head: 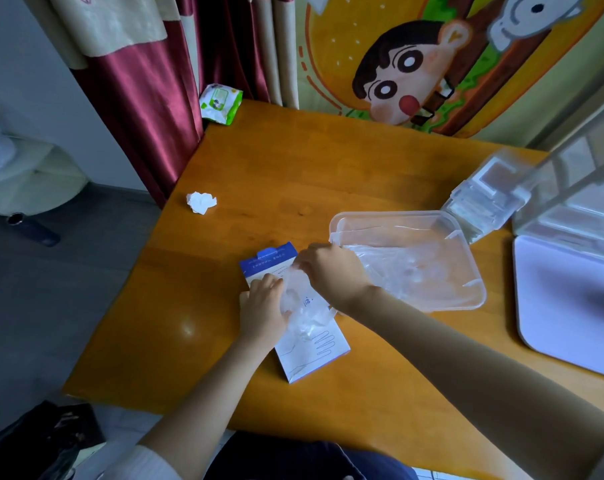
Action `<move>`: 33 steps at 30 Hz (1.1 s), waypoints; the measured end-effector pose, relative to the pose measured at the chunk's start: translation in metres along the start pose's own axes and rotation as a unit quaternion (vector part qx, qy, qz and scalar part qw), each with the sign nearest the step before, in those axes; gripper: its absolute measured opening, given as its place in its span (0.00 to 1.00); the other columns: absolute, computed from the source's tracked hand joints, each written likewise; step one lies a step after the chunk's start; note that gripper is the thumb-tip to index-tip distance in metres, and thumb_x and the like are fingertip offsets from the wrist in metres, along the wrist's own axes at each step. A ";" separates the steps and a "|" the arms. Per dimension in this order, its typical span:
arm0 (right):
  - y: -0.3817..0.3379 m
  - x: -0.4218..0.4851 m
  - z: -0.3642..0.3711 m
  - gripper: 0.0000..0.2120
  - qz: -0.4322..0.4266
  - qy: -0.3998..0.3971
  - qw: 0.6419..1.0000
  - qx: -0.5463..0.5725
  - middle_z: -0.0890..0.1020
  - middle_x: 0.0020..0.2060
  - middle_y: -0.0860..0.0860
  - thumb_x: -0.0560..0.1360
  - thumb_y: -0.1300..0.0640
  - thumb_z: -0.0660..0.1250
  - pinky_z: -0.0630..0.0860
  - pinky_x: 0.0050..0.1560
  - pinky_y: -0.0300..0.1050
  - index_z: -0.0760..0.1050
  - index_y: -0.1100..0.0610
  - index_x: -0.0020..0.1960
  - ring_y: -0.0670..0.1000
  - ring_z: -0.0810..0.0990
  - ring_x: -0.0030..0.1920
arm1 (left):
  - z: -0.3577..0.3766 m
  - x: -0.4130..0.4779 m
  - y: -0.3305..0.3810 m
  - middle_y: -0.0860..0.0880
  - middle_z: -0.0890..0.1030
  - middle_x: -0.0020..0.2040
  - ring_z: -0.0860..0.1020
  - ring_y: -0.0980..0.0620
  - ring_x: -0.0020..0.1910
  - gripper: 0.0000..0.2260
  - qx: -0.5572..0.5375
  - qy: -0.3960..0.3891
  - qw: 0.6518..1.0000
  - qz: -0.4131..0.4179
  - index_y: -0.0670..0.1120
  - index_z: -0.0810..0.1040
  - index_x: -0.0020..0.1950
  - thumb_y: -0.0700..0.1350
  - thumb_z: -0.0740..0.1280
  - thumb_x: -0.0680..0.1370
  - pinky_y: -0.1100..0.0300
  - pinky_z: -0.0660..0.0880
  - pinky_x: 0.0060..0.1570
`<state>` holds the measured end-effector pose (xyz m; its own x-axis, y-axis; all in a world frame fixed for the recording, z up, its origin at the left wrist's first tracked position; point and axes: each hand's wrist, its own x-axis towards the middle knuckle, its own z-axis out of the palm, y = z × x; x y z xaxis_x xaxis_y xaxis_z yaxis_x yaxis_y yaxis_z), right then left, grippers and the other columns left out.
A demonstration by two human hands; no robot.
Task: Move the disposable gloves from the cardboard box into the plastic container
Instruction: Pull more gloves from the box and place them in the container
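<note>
While left hand [262, 308] grips cardboard box [314, 355] flat on counter [328, 174], thumb round its left edge, right hand [331, 271] pinches clear disposable gloves [299, 306] bunched over box opening. Box: white, blue top strip, print there too small to read; blue outline drawing of hand on face. Plastic container [467, 271] just right of box, lidless, more clear gloves lying inside. Green wipes pack [220, 103] at far counter corner, label illegible. Crumpled tissue [201, 201] well apart, left.
</note>
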<state>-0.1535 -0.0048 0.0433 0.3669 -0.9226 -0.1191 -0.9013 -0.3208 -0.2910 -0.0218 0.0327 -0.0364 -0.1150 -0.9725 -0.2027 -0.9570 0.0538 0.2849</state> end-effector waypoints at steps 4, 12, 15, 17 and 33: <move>0.012 -0.004 -0.014 0.14 0.033 0.033 0.997 0.057 0.80 0.46 0.57 0.76 0.66 0.57 0.69 0.38 0.49 0.80 0.59 0.53 0.60 0.77 0.46 | 0.001 -0.001 -0.002 0.52 0.69 0.65 0.67 0.50 0.66 0.18 0.021 -0.006 1.000 0.009 0.50 0.68 0.65 0.47 0.68 0.77 0.57 0.67 0.58; 0.028 -0.021 -0.018 0.14 0.027 0.119 0.986 0.117 0.78 0.37 0.55 0.71 0.66 0.59 0.72 0.34 0.50 0.81 0.58 0.47 0.58 0.75 0.36 | 0.000 0.009 0.003 0.51 0.67 0.68 0.65 0.50 0.68 0.22 0.052 -0.027 0.998 0.031 0.52 0.64 0.69 0.49 0.67 0.78 0.57 0.68 0.62; 0.032 -0.026 -0.018 0.11 0.046 0.111 0.986 0.112 0.80 0.42 0.55 0.76 0.62 0.59 0.70 0.36 0.48 0.81 0.57 0.48 0.59 0.77 0.41 | -0.004 0.014 0.002 0.50 0.68 0.67 0.65 0.50 0.68 0.19 0.001 -0.050 0.998 0.042 0.50 0.67 0.68 0.48 0.65 0.79 0.54 0.69 0.61; 0.035 -0.029 -0.017 0.10 0.074 0.074 0.991 0.082 0.81 0.47 0.54 0.79 0.56 0.60 0.69 0.38 0.47 0.79 0.56 0.53 0.58 0.78 0.46 | -0.008 0.017 0.001 0.51 0.68 0.68 0.64 0.49 0.69 0.19 -0.081 -0.087 0.993 0.029 0.50 0.67 0.69 0.45 0.64 0.78 0.49 0.66 0.63; 0.027 -0.037 -0.027 0.11 0.110 0.093 0.967 0.210 0.72 0.33 0.48 0.75 0.71 0.56 0.71 0.36 0.48 0.69 0.57 0.44 0.46 0.69 0.28 | 0.002 0.021 0.006 0.54 0.70 0.66 0.67 0.52 0.67 0.23 -0.021 -0.051 0.998 0.034 0.51 0.70 0.65 0.59 0.68 0.74 0.53 0.67 0.60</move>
<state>-0.1974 0.0153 0.0653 0.0948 -0.9937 -0.0605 -0.7651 -0.0339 -0.6431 -0.0303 0.0134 -0.0408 -0.2073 -0.9385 -0.2761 -0.9345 0.1065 0.3397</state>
